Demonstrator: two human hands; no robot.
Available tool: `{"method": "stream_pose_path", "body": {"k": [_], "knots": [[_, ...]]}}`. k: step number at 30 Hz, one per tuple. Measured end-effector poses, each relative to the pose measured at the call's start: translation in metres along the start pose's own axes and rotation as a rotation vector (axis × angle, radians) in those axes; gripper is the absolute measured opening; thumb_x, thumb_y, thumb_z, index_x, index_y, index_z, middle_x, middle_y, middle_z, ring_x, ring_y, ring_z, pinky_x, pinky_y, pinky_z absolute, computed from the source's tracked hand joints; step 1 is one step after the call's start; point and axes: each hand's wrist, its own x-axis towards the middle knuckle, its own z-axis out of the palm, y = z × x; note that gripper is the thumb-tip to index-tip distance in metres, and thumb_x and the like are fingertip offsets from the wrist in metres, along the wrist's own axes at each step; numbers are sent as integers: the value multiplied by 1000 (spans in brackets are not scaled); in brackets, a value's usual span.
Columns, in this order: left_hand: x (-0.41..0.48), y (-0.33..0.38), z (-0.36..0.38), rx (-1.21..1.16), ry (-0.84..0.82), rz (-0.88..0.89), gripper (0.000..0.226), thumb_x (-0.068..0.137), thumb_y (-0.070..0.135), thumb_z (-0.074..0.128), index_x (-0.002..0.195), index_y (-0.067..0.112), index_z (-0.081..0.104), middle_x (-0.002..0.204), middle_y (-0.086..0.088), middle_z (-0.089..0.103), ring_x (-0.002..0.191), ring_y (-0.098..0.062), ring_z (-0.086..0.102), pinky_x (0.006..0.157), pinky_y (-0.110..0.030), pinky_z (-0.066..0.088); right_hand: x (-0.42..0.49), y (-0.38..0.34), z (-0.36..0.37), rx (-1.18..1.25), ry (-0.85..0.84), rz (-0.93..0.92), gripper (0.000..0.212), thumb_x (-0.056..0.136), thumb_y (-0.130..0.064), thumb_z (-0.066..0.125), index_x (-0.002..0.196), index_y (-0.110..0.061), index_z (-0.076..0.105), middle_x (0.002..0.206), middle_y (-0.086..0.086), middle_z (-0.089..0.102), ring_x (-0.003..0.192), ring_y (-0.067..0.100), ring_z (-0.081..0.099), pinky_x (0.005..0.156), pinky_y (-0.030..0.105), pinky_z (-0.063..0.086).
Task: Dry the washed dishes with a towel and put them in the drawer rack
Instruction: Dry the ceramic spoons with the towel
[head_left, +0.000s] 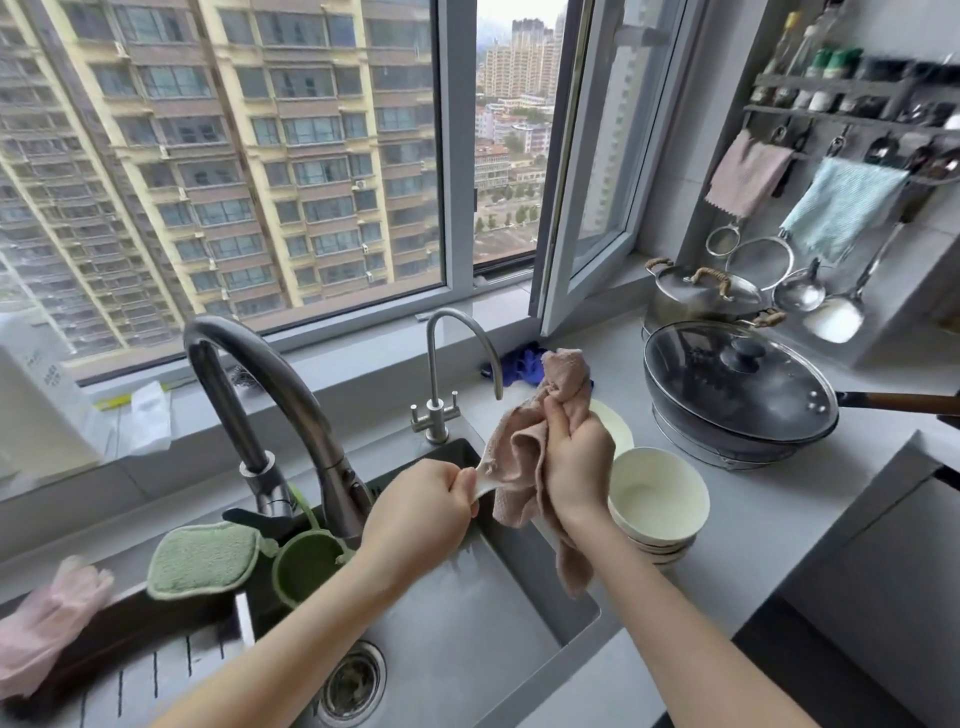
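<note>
Over the sink, my left hand grips the handle of a white spoon. The spoon's other end is buried in a pink towel. My right hand grips that towel, bunched around the spoon, with a tail hanging down below the wrist. On the counter just right of my right hand stands a stack of white bowls. A white plate lies behind them, partly hidden by my hand. No drawer rack is in view.
A steel sink lies below my hands, with a tall faucet and a small tap behind it. A lidded wok and a pot stand at right. Green sponge and pink gloves at left.
</note>
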Motion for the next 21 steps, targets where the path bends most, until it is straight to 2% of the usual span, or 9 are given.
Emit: {"method": "stream_pose_path", "body": {"k": [3,6,8,9,10,12,15,18,21], "knots": [[0,-8,-9,-22,-50,-52,44,98,32,40,59,19,57,49,3,50,47,-16,45,55,-28,33,12,-6,-30,-195,108,-41,36,95,-39,52,72,-11,48,75,18,63,82,40,61,65,33,33],[6,-13,-19,-71,-159,-45,44,97,28,43,56,19,57,37,7,45,38,-9,38,50,-26,30,1,-19,-48,-416,38,-508,44,95,-46,45,81,-7,60,73,15,66,75,36,59,67,36,37],[5,-4,-21,-82,-218,31,43,95,28,47,56,17,59,37,7,47,37,-7,39,49,-26,34,-13,-22,-38,-450,-144,-828,40,94,-46,39,84,-17,65,75,6,64,79,24,53,78,39,37],[4,2,-20,-73,-220,80,40,94,29,49,58,14,61,43,5,51,42,-9,44,54,-28,38,-18,-17,-29,-473,-246,-866,45,94,-47,35,83,-18,67,75,6,64,79,21,51,81,42,40],[2,6,-19,-43,-205,122,39,93,32,51,62,12,63,51,2,56,50,-13,50,59,-30,42,-22,-13,-22,-485,-322,-823,58,95,-52,28,76,-13,68,71,8,65,76,23,53,77,43,43],[-4,10,-17,89,-150,174,38,93,34,49,68,11,65,65,-2,62,64,-21,58,66,-32,44,-26,-7,-14,-506,-303,-770,82,96,-61,15,56,-5,60,54,13,60,54,30,57,54,31,44],[-14,6,-10,235,-95,207,36,94,33,44,74,11,63,65,-1,57,68,-22,56,61,-32,37,-25,1,-10,-580,-146,-847,86,100,-53,12,36,-7,47,33,9,47,28,26,46,33,20,27],[-17,3,-10,242,-71,181,36,96,33,43,70,15,60,56,2,50,60,-16,49,59,-30,31,-24,-2,-6,-620,-173,-823,88,100,-51,11,37,-4,50,35,12,51,32,27,51,36,21,33],[-19,-1,-13,245,-64,177,35,96,33,41,70,18,59,52,3,45,52,-9,41,57,-30,28,-20,-14,-3,-638,-272,-458,77,100,-50,21,77,9,65,79,28,68,79,40,66,71,37,47]]}}
